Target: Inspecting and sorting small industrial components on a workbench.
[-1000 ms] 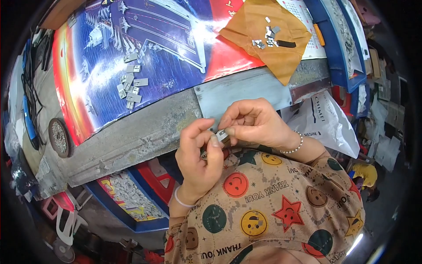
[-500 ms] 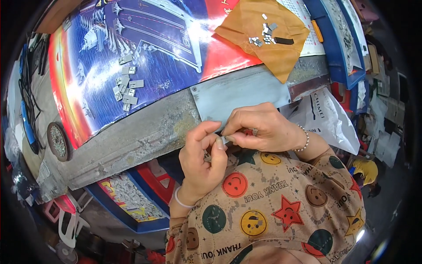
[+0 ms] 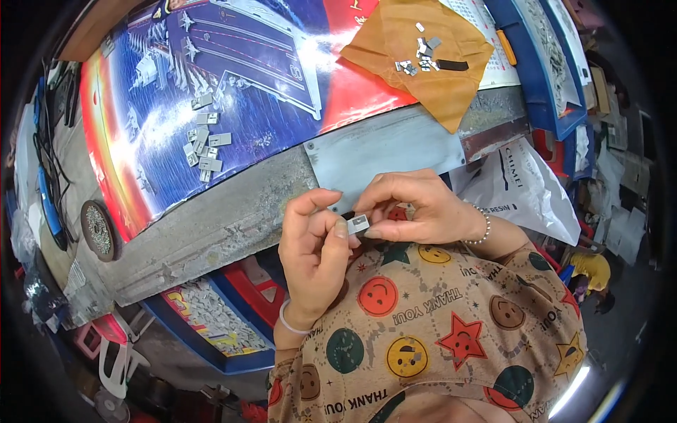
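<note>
A small pale grey rectangular piece (image 3: 358,224) with a dark slot is pinched between the thumb and fingers of my left hand (image 3: 310,254), in front of my chest. My right hand (image 3: 416,208) meets it from the other side, its fingers curled and its thumb at the piece's right edge. Whatever may lie inside those right fingers is hidden. On the shiny printed sheet (image 3: 261,134), left of and beyond my hands, several similar grey pieces (image 3: 204,151) lie in a loose cluster. Just beyond my hands is a light blue-grey plate (image 3: 388,151) at the bench edge.
Small grey, white and black parts (image 3: 427,56) rest on a brown paper square (image 3: 381,46). Blue trays of grey parts stand lower left (image 3: 233,359) and upper right (image 3: 575,106). A round dish of granules (image 3: 99,229) sits at left; a white plastic bag (image 3: 539,190) hangs at right.
My left hand has shifted slightly left, and the right fingers have loosened apart. The grey piece, mostly covered before, now shows its slotted face.
</note>
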The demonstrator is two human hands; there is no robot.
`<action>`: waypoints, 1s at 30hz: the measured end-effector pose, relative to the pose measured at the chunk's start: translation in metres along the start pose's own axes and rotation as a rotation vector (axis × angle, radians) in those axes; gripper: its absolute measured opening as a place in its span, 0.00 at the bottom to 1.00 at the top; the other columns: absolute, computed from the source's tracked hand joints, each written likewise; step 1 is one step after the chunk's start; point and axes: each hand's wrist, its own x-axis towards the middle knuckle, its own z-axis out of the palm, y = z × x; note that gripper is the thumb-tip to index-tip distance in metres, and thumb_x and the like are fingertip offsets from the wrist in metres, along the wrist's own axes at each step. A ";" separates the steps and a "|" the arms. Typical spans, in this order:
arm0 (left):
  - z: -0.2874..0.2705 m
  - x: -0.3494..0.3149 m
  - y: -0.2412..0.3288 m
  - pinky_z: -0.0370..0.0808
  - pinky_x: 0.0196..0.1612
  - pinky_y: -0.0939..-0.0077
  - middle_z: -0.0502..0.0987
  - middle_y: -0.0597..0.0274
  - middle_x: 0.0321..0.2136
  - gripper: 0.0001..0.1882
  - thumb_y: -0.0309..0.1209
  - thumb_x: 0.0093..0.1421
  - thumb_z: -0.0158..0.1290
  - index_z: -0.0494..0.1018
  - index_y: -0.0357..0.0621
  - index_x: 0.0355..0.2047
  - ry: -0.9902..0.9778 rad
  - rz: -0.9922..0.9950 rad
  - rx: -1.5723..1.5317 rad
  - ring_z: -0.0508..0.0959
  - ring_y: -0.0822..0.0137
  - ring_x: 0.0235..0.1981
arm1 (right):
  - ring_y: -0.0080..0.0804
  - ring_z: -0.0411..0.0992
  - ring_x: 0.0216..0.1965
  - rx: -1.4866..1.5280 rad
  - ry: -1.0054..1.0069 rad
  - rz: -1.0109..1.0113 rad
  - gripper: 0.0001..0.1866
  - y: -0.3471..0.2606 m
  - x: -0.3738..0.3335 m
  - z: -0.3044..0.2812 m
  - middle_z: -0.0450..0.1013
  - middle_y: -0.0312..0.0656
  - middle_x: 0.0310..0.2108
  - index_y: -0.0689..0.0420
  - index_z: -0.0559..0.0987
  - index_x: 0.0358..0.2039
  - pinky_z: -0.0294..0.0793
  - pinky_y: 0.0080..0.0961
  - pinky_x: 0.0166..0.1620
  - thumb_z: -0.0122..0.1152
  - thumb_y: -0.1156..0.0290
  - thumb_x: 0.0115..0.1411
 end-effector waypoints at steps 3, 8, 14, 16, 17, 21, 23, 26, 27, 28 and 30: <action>0.002 0.000 0.001 0.66 0.29 0.89 0.70 0.68 0.23 0.15 0.20 0.61 0.44 0.60 0.35 0.49 -0.009 0.010 0.006 0.70 0.81 0.24 | 0.22 0.71 0.27 -0.078 0.009 -0.093 0.12 0.003 -0.002 0.000 0.73 0.41 0.30 0.65 0.75 0.38 0.70 0.18 0.28 0.65 0.76 0.53; 0.005 -0.002 0.001 0.67 0.30 0.89 0.72 0.66 0.23 0.16 0.20 0.61 0.45 0.61 0.34 0.49 -0.002 0.063 0.064 0.71 0.80 0.25 | 0.26 0.71 0.26 -0.114 0.042 -0.209 0.11 0.004 -0.003 -0.001 0.73 0.42 0.30 0.65 0.75 0.37 0.70 0.20 0.28 0.64 0.78 0.53; 0.002 0.003 0.003 0.70 0.31 0.86 0.76 0.63 0.26 0.18 0.19 0.59 0.49 0.63 0.33 0.50 0.006 0.165 0.257 0.74 0.79 0.27 | 0.26 0.71 0.27 -0.039 0.075 -0.225 0.10 0.008 0.004 -0.005 0.73 0.42 0.30 0.65 0.75 0.37 0.70 0.21 0.29 0.62 0.78 0.55; 0.007 0.004 0.003 0.72 0.33 0.83 0.77 0.60 0.29 0.19 0.19 0.56 0.54 0.66 0.33 0.49 0.027 0.242 0.304 0.75 0.76 0.28 | 0.25 0.71 0.29 0.028 0.089 -0.166 0.09 0.005 0.002 -0.008 0.72 0.41 0.31 0.65 0.75 0.37 0.70 0.20 0.30 0.61 0.78 0.55; 0.008 0.005 0.004 0.72 0.33 0.83 0.77 0.60 0.29 0.19 0.19 0.56 0.54 0.66 0.33 0.49 0.008 0.255 0.316 0.75 0.76 0.28 | 0.25 0.71 0.29 0.025 0.108 -0.182 0.09 0.004 0.000 -0.009 0.72 0.41 0.31 0.65 0.75 0.37 0.70 0.20 0.30 0.61 0.78 0.55; 0.008 0.019 0.017 0.74 0.31 0.79 0.76 0.57 0.31 0.18 0.17 0.51 0.57 0.71 0.35 0.44 0.008 0.453 0.701 0.76 0.70 0.27 | 0.25 0.71 0.29 0.067 0.112 -0.196 0.10 0.008 0.007 -0.013 0.72 0.40 0.32 0.65 0.74 0.38 0.71 0.19 0.32 0.61 0.77 0.56; 0.006 0.024 0.022 0.74 0.30 0.77 0.75 0.55 0.30 0.18 0.17 0.50 0.58 0.72 0.36 0.43 -0.032 0.517 0.839 0.77 0.66 0.26 | 0.25 0.72 0.29 0.072 0.118 -0.217 0.10 0.008 0.009 -0.016 0.72 0.40 0.33 0.65 0.73 0.39 0.72 0.19 0.33 0.61 0.77 0.56; 0.005 0.027 0.024 0.72 0.30 0.75 0.75 0.56 0.30 0.18 0.16 0.49 0.57 0.73 0.37 0.42 -0.031 0.569 0.896 0.76 0.65 0.26 | 0.27 0.74 0.33 0.016 0.090 -0.211 0.12 0.006 0.011 -0.019 0.72 0.40 0.34 0.62 0.73 0.40 0.75 0.22 0.35 0.61 0.74 0.56; 0.004 0.028 0.024 0.72 0.31 0.76 0.75 0.57 0.29 0.17 0.16 0.49 0.57 0.73 0.37 0.41 -0.028 0.591 0.913 0.75 0.67 0.27 | 0.27 0.74 0.32 0.000 0.096 -0.230 0.12 0.007 0.012 -0.018 0.72 0.40 0.33 0.62 0.73 0.40 0.75 0.22 0.35 0.61 0.74 0.56; 0.002 0.030 0.026 0.72 0.31 0.76 0.75 0.57 0.29 0.17 0.16 0.49 0.57 0.73 0.37 0.41 -0.029 0.595 0.918 0.75 0.67 0.27 | 0.28 0.74 0.32 -0.016 0.102 -0.249 0.12 0.008 0.012 -0.019 0.72 0.40 0.33 0.62 0.72 0.40 0.75 0.22 0.34 0.61 0.75 0.56; -0.002 0.034 0.031 0.70 0.31 0.69 0.74 0.54 0.28 0.21 0.17 0.46 0.59 0.73 0.39 0.42 -0.113 0.636 1.013 0.74 0.58 0.27 | 0.28 0.74 0.31 -0.049 0.095 -0.260 0.12 0.007 0.014 -0.021 0.72 0.41 0.33 0.62 0.72 0.39 0.74 0.22 0.34 0.61 0.75 0.56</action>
